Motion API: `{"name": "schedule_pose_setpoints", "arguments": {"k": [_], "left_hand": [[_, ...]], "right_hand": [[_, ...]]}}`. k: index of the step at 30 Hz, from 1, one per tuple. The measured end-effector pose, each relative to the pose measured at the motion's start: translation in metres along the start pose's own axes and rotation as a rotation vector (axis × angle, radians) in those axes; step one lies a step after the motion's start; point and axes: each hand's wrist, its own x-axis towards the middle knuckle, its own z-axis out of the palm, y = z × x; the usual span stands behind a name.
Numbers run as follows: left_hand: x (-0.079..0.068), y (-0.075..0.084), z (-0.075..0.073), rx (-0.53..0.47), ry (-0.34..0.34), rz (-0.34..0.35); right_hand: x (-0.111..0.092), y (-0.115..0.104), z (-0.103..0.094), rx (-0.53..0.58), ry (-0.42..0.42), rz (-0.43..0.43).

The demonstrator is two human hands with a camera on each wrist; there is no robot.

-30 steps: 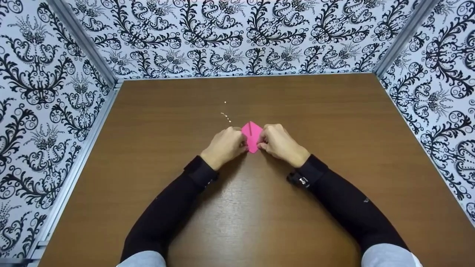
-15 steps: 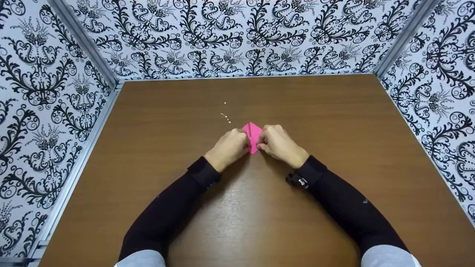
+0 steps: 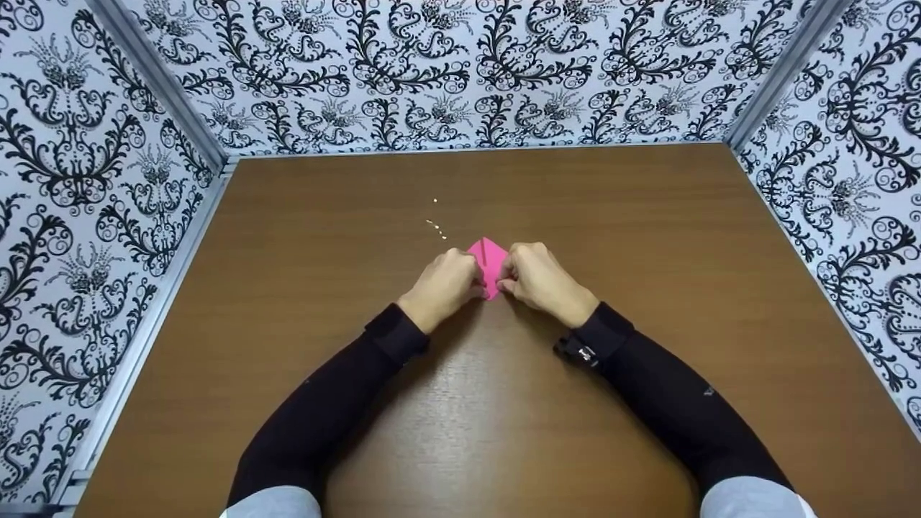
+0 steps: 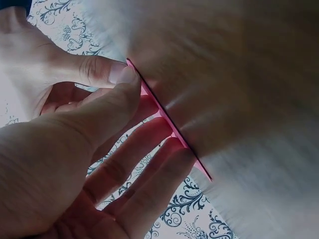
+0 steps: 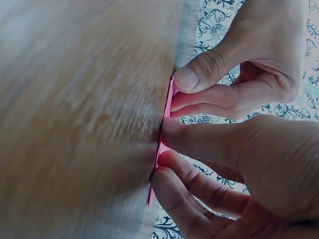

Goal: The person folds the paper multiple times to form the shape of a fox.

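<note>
A small folded piece of pink paper (image 3: 490, 260), with pointed top and bottom and a crease or slit line down its upper part, lies flat on the wooden table. My left hand (image 3: 445, 284) holds its left edge between thumb and curled fingers. At the right edge my right hand (image 3: 545, 283) pinches it likewise. Seen edge-on in the left wrist view, the paper (image 4: 167, 117) is thin and flat, with fingertips from both hands along it. The right wrist view shows the paper (image 5: 168, 104) against the tabletop, thumbs and fingertips touching it. Fingers cover both sides of the paper.
Several tiny white specks (image 3: 436, 229) lie on the table (image 3: 611, 194) beyond my left hand. Patterned black-and-white walls (image 3: 432, 72) with grey metal frame strips (image 3: 155, 83) enclose the table at the back and both sides.
Over the last second my left hand has shifted slightly right, covering more of the paper's left side. My right hand has stayed in nearly the same place.
</note>
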Motion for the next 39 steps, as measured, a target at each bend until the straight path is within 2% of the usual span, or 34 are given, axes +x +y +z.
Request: {"name": "schedule_pose_setpoints", "arguments": {"k": [8,23,39], "left_hand": [[0.002,-0.001,-0.004,0.014,-0.015,-0.015],[-0.002,-0.026,-0.018,0.057,-0.013,-0.179],[-0.004,-0.045,-0.024,0.066,0.052,-0.232]], "right_hand": [[0.001,0.0,-0.001,0.0,-0.001,0.004],[0.0,0.0,0.0,0.014,0.001,0.013],[0.001,-0.002,0.002,0.005,-0.003,0.033]]}}
